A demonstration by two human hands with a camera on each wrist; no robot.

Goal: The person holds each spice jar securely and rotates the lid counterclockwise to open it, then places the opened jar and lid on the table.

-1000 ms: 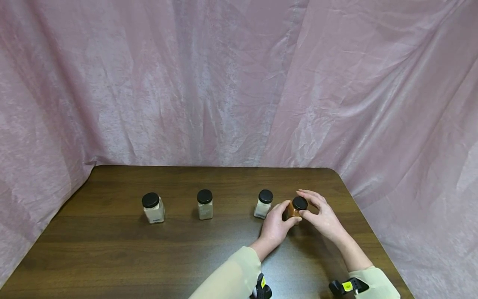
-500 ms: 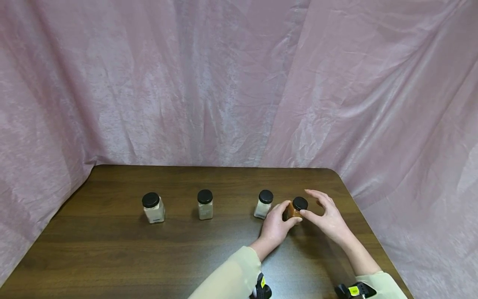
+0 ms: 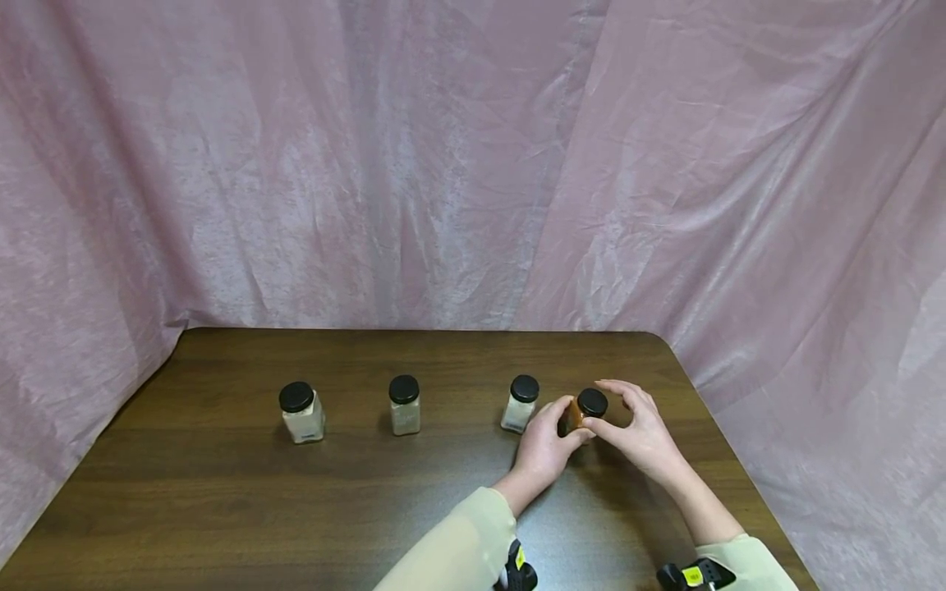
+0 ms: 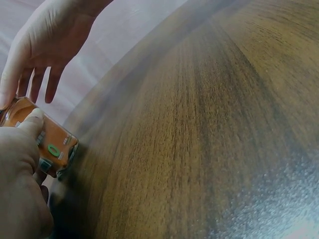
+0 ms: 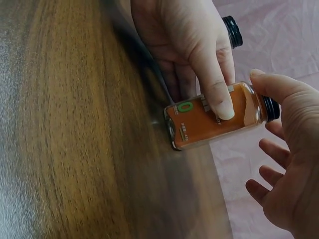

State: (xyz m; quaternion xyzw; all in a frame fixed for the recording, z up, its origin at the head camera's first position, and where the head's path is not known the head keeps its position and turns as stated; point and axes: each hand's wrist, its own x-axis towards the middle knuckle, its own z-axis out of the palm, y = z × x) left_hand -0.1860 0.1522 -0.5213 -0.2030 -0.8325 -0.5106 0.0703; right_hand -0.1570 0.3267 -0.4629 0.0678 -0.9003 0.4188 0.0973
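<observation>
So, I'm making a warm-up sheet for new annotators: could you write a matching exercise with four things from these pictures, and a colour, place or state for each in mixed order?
Column one:
1. Left hand
2. Curtain
3. Right hand
4. Table

Column two:
A. Brown, with a wood grain
B. At the black lid of the orange jar
C. Gripping the body of the orange jar
D. Pink, hanging in folds

Right pairs: 1-C, 2-D, 3-B, 4-A
</observation>
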